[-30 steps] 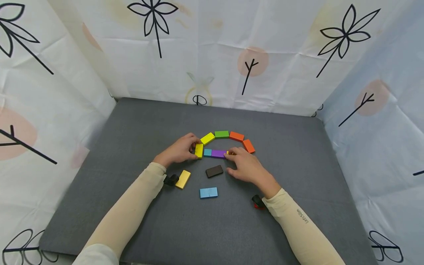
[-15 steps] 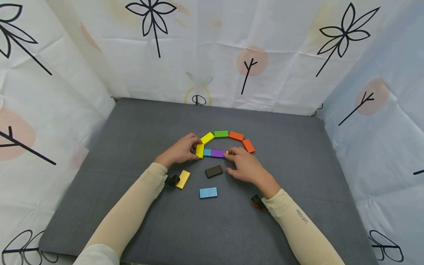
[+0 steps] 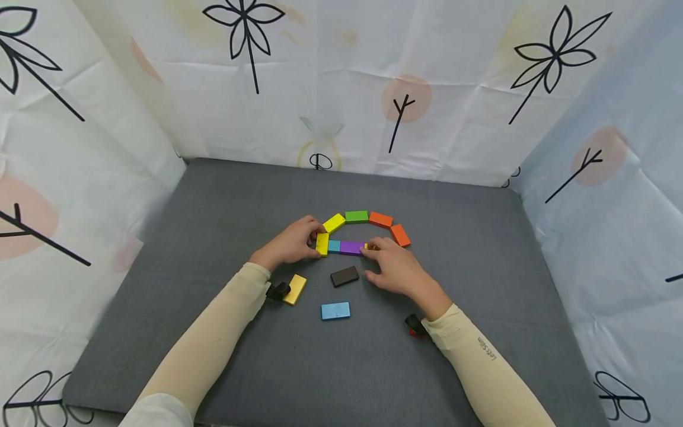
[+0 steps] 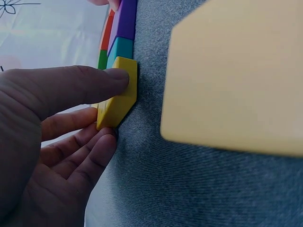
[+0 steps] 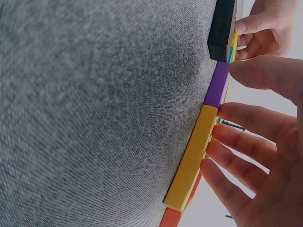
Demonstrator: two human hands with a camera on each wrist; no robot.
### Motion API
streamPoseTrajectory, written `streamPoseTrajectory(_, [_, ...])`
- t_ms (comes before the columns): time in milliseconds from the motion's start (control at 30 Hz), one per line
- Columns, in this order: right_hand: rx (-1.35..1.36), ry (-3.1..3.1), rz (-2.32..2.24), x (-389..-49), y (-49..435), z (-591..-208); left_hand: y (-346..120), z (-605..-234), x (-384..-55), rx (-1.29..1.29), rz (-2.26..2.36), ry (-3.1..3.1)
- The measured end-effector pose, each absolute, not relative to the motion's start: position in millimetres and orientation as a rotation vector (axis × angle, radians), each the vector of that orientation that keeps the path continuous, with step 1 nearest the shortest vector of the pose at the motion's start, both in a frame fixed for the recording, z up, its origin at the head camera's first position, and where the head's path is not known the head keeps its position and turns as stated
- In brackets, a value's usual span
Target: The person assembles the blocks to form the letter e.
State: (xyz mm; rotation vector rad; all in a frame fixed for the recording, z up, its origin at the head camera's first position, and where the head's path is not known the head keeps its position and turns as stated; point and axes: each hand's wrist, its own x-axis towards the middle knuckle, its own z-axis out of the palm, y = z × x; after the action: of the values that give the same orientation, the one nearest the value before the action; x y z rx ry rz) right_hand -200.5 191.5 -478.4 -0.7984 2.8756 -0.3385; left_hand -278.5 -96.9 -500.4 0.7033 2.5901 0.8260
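My left hand (image 3: 290, 242) pinches a yellow block (image 3: 322, 244), thumb on its near face and fingers behind, at the left end of a ring of blocks. That block meets a teal block (image 3: 334, 246), followed by a purple block (image 3: 351, 248). Loosely extended fingers of my right hand (image 3: 399, 267) touch the top edge of an amber block (image 5: 191, 158) beside the purple one; from the head this block is mostly covered. Another yellow block (image 3: 334, 223), a green block (image 3: 356, 217) and two orange blocks (image 3: 380, 219) curve along the back.
In front of the ring lie a dark brown block (image 3: 344, 276), a light blue block (image 3: 335, 311) and a pale yellow block (image 3: 296, 289) by the left wrist camera. Something red (image 3: 417, 334) shows under the right wrist camera. Patterned cloth (image 3: 331, 89) walls the grey table (image 3: 240, 190).
My left hand has slid its yellow block slightly right, closing the gap to the teal block. The right hand has stayed in place.
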Motion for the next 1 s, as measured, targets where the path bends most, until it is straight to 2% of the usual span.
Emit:
streamPoseTrajectory(733, [-0.785,2.856,-0.33,-200.4,190.6,-473.4,-105.4,-493.0,-273.2,0.669,0.915,2.618])
streamPoseTrajectory(1000, [-0.785,2.862,-0.312,-200.9,191.0,-475.5,-128.2,-476.1,-254.4,0.754,0.959,2.599])
